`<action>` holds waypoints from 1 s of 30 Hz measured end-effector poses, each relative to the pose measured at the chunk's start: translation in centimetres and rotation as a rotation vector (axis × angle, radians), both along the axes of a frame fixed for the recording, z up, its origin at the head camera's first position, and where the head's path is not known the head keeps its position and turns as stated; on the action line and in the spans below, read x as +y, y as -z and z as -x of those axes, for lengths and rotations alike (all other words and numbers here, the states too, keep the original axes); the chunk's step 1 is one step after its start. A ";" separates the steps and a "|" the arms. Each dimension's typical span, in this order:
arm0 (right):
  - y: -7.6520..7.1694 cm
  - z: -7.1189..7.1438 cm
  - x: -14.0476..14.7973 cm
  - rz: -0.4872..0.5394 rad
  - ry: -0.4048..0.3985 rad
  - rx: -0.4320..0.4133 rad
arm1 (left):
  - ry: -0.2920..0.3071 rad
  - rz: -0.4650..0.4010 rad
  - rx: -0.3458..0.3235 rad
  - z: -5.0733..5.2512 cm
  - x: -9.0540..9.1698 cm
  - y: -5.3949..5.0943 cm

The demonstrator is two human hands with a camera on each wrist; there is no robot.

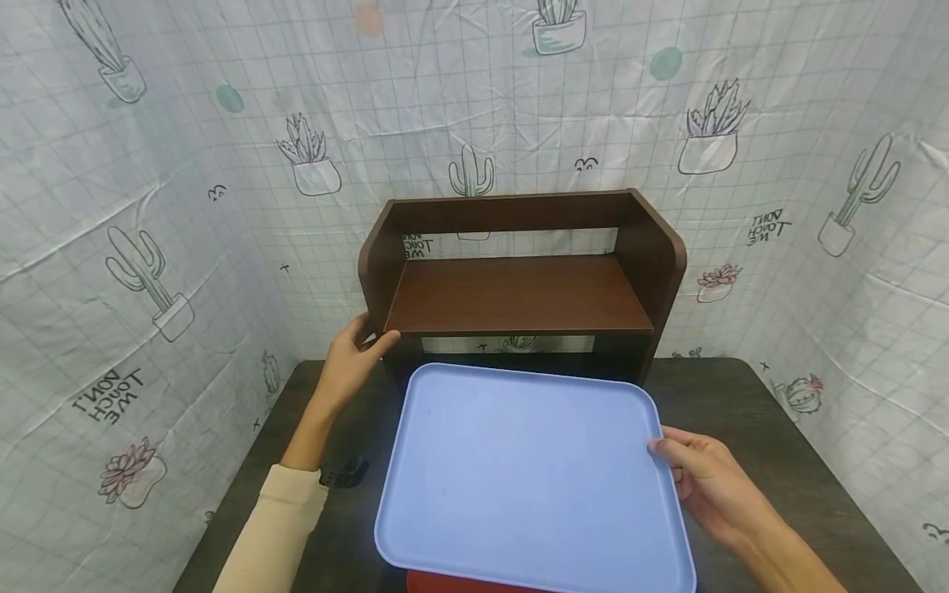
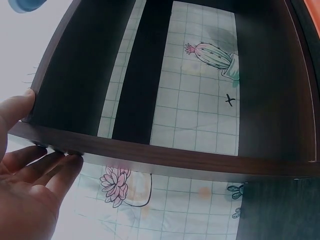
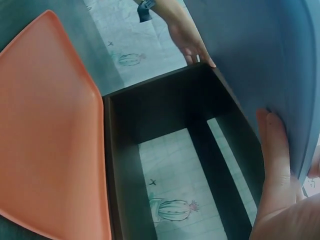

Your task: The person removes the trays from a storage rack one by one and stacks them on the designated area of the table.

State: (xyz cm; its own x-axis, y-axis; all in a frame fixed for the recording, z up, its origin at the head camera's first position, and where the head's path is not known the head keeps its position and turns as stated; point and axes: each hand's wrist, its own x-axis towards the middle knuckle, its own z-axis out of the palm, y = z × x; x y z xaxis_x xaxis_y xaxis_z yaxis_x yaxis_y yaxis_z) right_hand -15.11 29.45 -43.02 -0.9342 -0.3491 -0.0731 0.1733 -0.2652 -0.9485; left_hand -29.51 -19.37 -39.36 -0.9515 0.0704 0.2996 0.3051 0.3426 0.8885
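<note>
A brown wooden two-level shelf [image 1: 519, 295] stands on the dark table. My left hand [image 1: 347, 366] holds its left side panel at the middle board's front corner. In the left wrist view the thumb [image 2: 19, 107] is on one side of the panel and the fingers [image 2: 60, 175] on the other. My right hand [image 1: 715, 486] pinches the right rim of a light blue tray [image 1: 522, 473], held up in front of the shelf. In the right wrist view, an orange-red tray [image 3: 50, 135] lies on the table before the shelf's lower opening; the blue tray mostly covers it in the head view.
Dark table [image 1: 749, 453] shows on both sides of the shelf. White cloth walls [image 1: 511, 91] printed with cacti enclose the table at the back and sides. A black band [image 1: 344, 472] sits at my left wrist.
</note>
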 end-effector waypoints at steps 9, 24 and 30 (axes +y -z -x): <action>1.1 0.1 0.1 -0.049 0.004 -0.024 | 0.007 0.003 -0.010 0.0 0.0 0.0; 3.6 0.5 0.0 -0.100 -0.021 -0.056 | 0.008 0.005 -0.023 0.1 0.0 0.0; 4.7 0.6 0.0 -0.121 -0.042 -0.076 | 0.017 0.000 -0.028 0.2 -0.2 0.1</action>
State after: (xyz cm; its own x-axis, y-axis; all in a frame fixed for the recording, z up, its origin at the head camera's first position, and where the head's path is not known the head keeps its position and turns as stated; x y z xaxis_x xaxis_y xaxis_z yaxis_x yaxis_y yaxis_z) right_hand -15.72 29.44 -47.72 -0.9091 -0.3722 -0.1869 0.2543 -0.1405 -0.9569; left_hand -29.68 -19.54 -39.48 -0.9581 0.0864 0.2730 0.2860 0.3375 0.8968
